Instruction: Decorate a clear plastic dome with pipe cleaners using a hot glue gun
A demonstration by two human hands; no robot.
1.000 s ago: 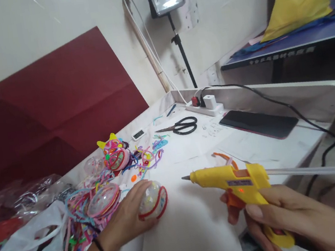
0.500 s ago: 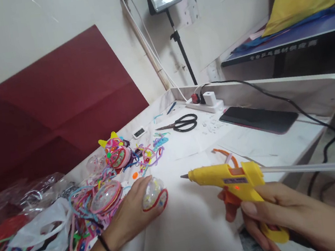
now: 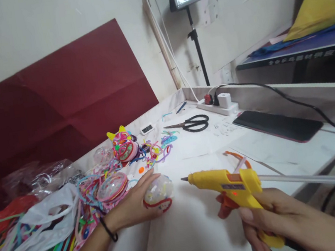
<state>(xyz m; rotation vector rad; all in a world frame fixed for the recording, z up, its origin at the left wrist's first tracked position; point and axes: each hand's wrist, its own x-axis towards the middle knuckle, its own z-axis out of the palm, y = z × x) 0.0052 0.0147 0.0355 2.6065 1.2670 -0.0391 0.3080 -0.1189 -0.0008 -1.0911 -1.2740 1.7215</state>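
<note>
Clasping glue gun in right grip, wrapped firmly round it. Pinching clear ball in left grip, over bench, near the nozzle but apart from it. Facing phone and ornament farther off, then scissors, then power strip toward the back.

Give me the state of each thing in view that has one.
Clear ball: held in left hand
Glue gun: held in right hand, red light lit, nozzle apart from ball
Scissors: lying down, blades look closed
Phone: lying flat, screen dark
Power strip: plugs inserted
Digital display: digits too small to read
</note>
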